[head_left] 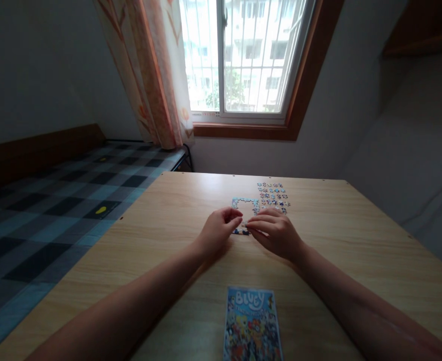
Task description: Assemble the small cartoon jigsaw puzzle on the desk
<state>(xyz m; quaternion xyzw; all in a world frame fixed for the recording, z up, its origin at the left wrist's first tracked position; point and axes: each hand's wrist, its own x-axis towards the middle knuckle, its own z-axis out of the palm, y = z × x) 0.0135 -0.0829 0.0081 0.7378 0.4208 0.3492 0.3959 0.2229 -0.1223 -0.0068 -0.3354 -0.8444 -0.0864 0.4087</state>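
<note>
A partly joined jigsaw puzzle border (245,200) lies on the wooden table, its middle showing bare wood. My left hand (221,225) rests at the border's left side, fingers curled with thumb and fingertips close together; whether anything sits between them is hidden. Over the lower right of the border, my right hand (275,229) pinches a small puzzle piece (245,224) at its fingertips. Loose puzzle pieces (272,190) are spread in rows just beyond my right hand, which covers some of them.
A Bluey picture sheet (253,323) lies near me between my forearms. The wooden table (161,296) ends at a bed with a checked cover (74,220) on the left. Behind the table are a curtain (153,75) and a barred window (251,60).
</note>
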